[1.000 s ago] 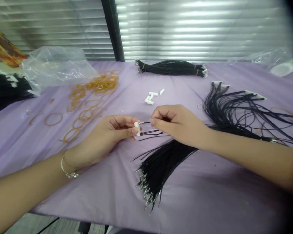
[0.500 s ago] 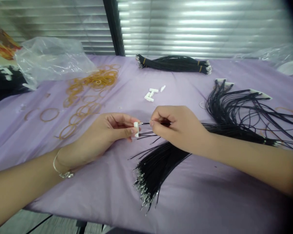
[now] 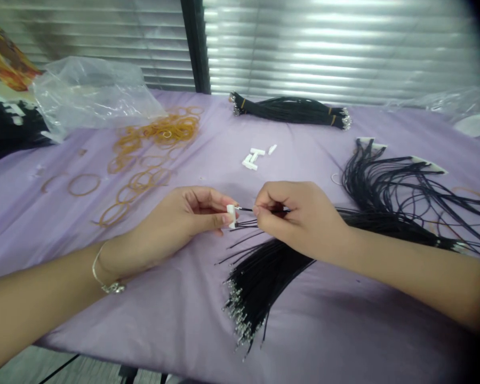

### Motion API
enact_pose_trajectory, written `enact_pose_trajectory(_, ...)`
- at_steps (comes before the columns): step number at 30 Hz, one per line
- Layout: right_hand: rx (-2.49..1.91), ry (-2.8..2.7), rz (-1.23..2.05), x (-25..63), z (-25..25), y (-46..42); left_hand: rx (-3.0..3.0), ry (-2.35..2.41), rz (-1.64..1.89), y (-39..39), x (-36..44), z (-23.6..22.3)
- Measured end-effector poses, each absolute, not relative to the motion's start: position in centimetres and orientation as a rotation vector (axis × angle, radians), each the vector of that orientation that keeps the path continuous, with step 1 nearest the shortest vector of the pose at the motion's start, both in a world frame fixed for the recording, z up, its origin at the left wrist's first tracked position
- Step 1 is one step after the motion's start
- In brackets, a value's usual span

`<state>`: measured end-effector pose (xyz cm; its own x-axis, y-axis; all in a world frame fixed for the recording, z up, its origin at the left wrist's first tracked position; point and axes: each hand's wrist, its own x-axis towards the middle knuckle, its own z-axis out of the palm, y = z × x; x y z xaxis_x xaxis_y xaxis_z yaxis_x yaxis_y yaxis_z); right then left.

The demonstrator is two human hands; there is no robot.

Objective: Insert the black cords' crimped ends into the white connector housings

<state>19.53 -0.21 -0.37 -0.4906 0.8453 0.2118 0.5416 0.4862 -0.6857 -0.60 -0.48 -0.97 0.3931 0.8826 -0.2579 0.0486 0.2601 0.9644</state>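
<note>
Between thumb and fingers, my left hand (image 3: pixel 198 213) pinches a small white connector housing (image 3: pixel 231 216). My right hand (image 3: pixel 294 213) is closed on a thin black wire (image 3: pixel 246 209), whose metal terminal end meets the upper part of the housing's right side; how deep it sits I cannot tell. Other black wires run from the housing's lower part towards my right hand. Below my right hand lies a thick bundle of black wires (image 3: pixel 260 282), its metal-tipped ends fanned out towards the front. Several loose white housings (image 3: pixel 253 158) rest on the cloth beyond my hands.
A purple cloth (image 3: pixel 164 320) covers the table. Rubber bands (image 3: pixel 172 129) are scattered at the left, by a clear plastic bag (image 3: pixel 96 96). A tied wire bundle (image 3: pixel 292 111) lies at the back. Wires fitted with white housings (image 3: pixel 428 164) spread out at the right.
The whole view has shifted slightly, so everything appears a little further right and lower. Both hands keep their grips, with the wire end still at the housing.
</note>
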Motion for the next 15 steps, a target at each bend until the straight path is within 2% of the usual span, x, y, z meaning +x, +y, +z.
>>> enact_pose_trajectory(8, -0.970, -2.360, 0.384, 19.7, -0.7, -1.0, 1.211, 1.042, 0.726, -0.4, -0.5, -0.8)
enact_pose_trajectory(12, -0.969, -2.386, 0.336, 19.7, -0.6, -1.3, 1.219, 1.056, 0.735, -0.3, -0.5, -1.0)
enact_pose_trajectory(15, -0.965, -2.357, 0.450, 19.6, -0.7, -0.8, 1.237, 1.036, 0.686, -0.3, -0.6, -1.1)
